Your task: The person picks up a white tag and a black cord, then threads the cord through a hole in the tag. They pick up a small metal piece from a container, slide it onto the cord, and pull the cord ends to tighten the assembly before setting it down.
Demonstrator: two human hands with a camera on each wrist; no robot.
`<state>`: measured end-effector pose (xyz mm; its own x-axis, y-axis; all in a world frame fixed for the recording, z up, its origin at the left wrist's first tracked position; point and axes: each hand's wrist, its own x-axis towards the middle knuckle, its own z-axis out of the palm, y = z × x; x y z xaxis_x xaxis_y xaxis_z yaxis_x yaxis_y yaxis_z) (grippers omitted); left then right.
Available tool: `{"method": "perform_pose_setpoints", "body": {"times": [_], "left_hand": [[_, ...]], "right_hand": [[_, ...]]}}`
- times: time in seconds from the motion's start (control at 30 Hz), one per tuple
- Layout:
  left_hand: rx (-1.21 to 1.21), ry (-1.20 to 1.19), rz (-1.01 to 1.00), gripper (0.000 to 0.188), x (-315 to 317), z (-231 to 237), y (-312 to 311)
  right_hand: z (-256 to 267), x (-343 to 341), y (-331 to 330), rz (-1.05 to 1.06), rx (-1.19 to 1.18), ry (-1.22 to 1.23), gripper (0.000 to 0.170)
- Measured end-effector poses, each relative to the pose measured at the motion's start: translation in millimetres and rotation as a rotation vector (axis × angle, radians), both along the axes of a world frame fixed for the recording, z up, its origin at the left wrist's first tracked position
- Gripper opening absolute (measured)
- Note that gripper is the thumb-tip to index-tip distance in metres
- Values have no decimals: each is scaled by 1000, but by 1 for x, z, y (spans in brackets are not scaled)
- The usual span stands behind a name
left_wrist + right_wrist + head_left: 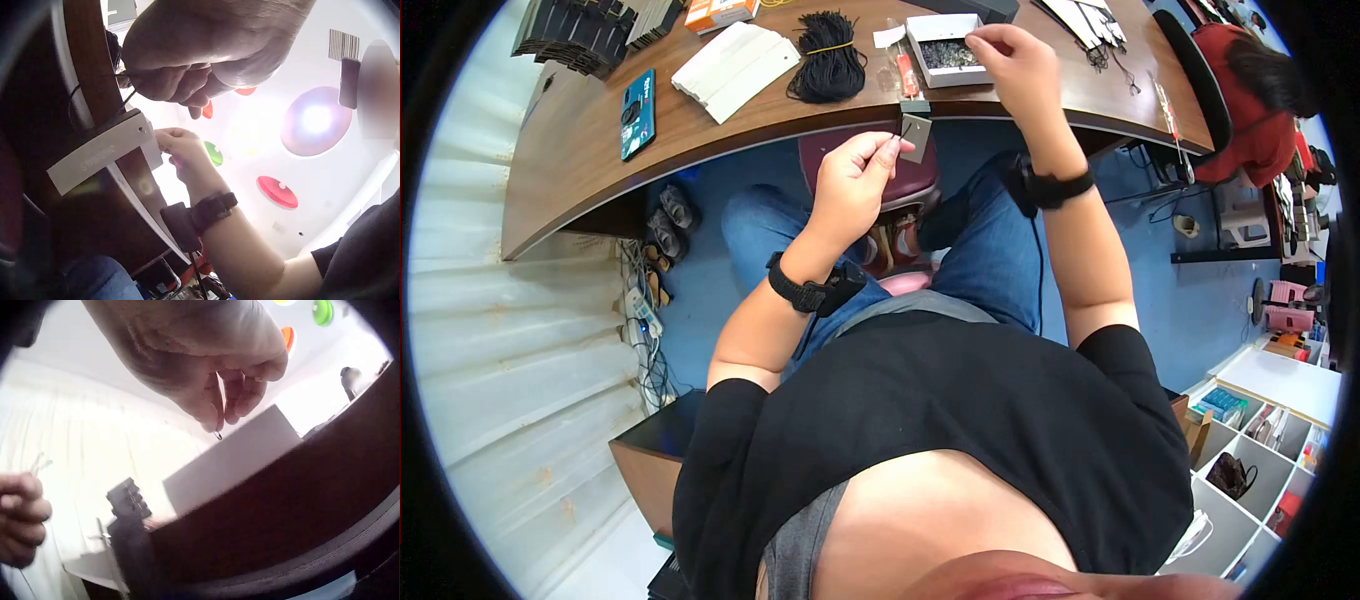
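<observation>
Right wrist — small loop [219, 436] just below fingertips [211, 424]

Near the left end of the surface [570, 180] lies a blue packet [640, 138], with an orange-and-white box [718, 14] farther back. Grey shoes [680, 207] rest on the blue floor [690, 310] near a power strip [643, 310] — beside a pale curtain [510, 350]. Rightward sits a person in red [1258, 100] — and a dark bag [1230, 475] occupies a white shelf [1248, 508].
</observation>
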<state>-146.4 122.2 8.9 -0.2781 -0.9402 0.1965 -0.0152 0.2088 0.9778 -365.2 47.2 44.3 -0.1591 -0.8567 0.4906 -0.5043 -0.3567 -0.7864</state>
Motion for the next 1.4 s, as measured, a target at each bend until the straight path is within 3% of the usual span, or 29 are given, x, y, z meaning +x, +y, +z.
{"method": "perform_pose_setpoints", "body": {"times": [0.03, 0.1, 0.23, 0.53, 0.83, 0.93, 1.03, 1.23, 1.33, 1.4], "left_hand": [[-3, -3, 18, 21, 0, 1, -1], [-80, 9, 48, 19, -2, -1, 1], [-207, -75, 17, 22, -5, 5, 6], [-243, -80, -13, 19, -8, 5, 12], [-229, -36, -12, 18, -11, 9, 17], [-221, -40, -32, 21, -10, 9, 17], [-210, 28, -21, 21, -12, 6, 18], [196, 275, -74, 20, -8, 5, 19], [195, 248, -61, 19, -5, 6, 17], [131, 181, -33, 17, -4, 10, 17]], "right_hand": [[7, 7, 16, 106, 107, -271, 16], [8, 21, 59, 547, 551, -939, 18], [-3, 30, 82, 667, 648, -1133, 18], [-5, 37, 87, 523, 580, -970, 13], [-11, 37, 93, 522, 541, -895, 13], [-7, 46, 102, 447, 423, -827, 12], [-14, 50, 104, 381, 282, -691, 11], [-20, 52, 105, 340, 120, -406, 11], [-15, 51, 107, 287, 163, -343, 11], [-4, 49, 106, 213, 11, -151, 10]]}}
